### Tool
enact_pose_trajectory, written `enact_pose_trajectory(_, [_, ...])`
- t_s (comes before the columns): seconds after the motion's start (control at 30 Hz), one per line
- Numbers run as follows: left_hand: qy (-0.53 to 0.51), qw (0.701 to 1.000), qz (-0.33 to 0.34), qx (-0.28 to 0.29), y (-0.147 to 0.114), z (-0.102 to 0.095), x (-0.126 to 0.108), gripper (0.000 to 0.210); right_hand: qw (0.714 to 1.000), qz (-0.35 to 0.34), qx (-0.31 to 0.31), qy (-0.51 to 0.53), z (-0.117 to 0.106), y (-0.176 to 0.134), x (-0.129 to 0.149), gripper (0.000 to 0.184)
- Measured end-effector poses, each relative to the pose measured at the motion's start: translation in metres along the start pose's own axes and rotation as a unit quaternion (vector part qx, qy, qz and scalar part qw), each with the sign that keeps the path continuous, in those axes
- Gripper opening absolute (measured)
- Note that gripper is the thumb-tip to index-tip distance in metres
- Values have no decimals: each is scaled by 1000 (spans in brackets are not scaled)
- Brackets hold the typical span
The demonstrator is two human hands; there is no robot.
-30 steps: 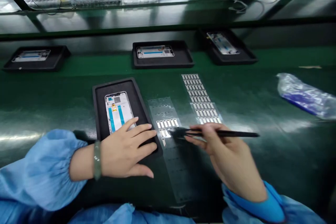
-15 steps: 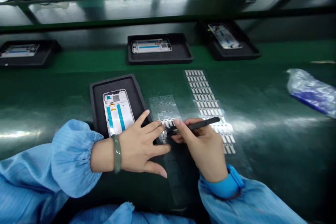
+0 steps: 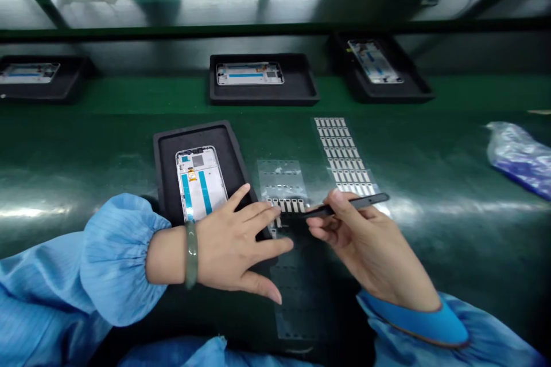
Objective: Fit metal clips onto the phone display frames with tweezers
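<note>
Right hand [image 3: 370, 246] pinches a slim black tweezer-like tool [image 3: 371, 201] between thumb and fingers, its working end pointing left at a narrow clear plastic sheet [image 3: 282, 168] bearing small white rectangular pieces [image 3: 294, 205]. That sheet lies between the hands, its long axis running away from the body, roughly crosswise to the tool. Spread wide, the left hand [image 3: 232, 249] is nearer, fingertips over the sheet's left edge, hiding the near end of a black rectangular tray [image 3: 164, 180] with a white phone-like frame [image 3: 217, 179]. No brand or writing is legible.

The near tray [image 3: 228, 155] and the tweezers [image 3: 369, 201] are coloured black; the near white phone frame [image 3: 197, 190] is striped with blue.
</note>
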State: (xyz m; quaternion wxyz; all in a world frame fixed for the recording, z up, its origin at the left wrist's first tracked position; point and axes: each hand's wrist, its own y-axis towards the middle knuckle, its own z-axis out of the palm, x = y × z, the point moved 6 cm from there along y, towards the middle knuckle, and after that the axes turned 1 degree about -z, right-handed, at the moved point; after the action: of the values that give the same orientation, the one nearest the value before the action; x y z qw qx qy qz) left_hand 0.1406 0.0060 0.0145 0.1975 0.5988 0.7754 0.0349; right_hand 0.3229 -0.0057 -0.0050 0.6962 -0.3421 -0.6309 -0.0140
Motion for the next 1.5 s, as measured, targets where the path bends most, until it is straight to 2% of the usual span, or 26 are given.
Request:
enact_pose_trajectory(0.1, [-1,1000,-5,2,-1,-2,3,67,999,-28,-21,-34,-1,0,-3,49])
enact_pose_trajectory(0.2, [8,1000,-4,3,3,2,5,63,991,-58,-38,-117,-1,2,-12,45])
enact_pose_trajectory(0.3, [12,1000,1,2,7,6,5,61,985,-63,-39,-154,2,4,-20,43])
enact_pose_trajectory(0.47, [19,1000,-8,12,10,9,5,61,991,-51,-36,-120,9,7,-19,44])
enact_pose_trajectory(0.63, [15,1000,-15,8,9,11,3,60,998,-9,-18,-64,10,8,-8,42])
enact_pose_trajectory(0.77, [7,1000,-4,-14,3,-2,5,62,1000,16,12,-4,11,4,5,39])
enact_pose_trajectory(0.87, [23,999,-36,-7,-12,-24,26,62,999,17,43,27,19,0,12,40])
enact_pose_trajectory(0.97, [68,988,-136,25,-37,-43,69,59,996,11,84,30,33,-3,17,39])
enact_pose_trajectory(1.03, [80,976,-201,27,-55,-51,95,61,994,4,107,27,46,-3,20,37])
enact_pose_trajectory(1.1, [68,971,-228,9,-70,-53,107,62,993,-2,119,28,59,-2,21,37])
enact_pose_trajectory(1.2, [46,973,-227,-24,-78,-49,99,59,991,-12,129,36,84,-2,22,37])
enact_pose_trajectory(1.33, [20,978,-207,-32,-76,-40,70,59,990,-49,128,44,112,-3,18,37])
enact_pose_trajectory(1.4, [5,979,-200,-32,-75,-38,59,60,989,-71,120,46,120,-2,14,37])
enact_pose_trajectory(1.5, [2,978,-202,-48,-78,-40,54,55,988,-103,102,45,123,-1,6,37])
